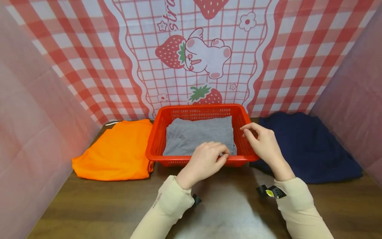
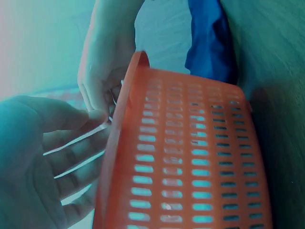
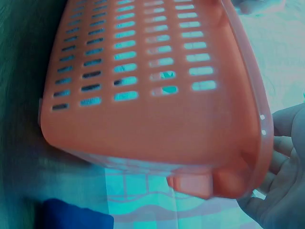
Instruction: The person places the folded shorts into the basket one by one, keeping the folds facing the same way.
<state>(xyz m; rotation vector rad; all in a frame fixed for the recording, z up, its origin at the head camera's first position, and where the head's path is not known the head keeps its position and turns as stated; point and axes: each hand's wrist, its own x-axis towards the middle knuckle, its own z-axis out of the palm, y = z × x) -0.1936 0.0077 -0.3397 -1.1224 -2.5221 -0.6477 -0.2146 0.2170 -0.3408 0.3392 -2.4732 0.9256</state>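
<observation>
A folded grey cloth (image 1: pixel 200 134) lies inside a red plastic basket (image 1: pixel 203 158) with slotted walls. My left hand (image 1: pixel 207 162) hovers at the basket's near rim, over the cloth's front edge, its fingers loosely bent. In the left wrist view, that left hand (image 2: pixel 43 157) shows an uncovered palm beside the rim, with nothing gripped. Over the right rim, near the corner, hangs my right hand (image 1: pixel 264 142), fingers relaxed and pointing into the basket. The right wrist view has the right hand (image 3: pixel 281 191) just outside the rim, also holding nothing.
Left of the basket lies a folded orange cloth (image 1: pixel 119 152), close against its wall. A dark navy cloth (image 1: pixel 313 149) spreads to the right. Behind hangs a red-and-white checked curtain (image 1: pixel 89 59) with strawberries. Everything stands on a brown wooden table (image 1: pixel 98 205).
</observation>
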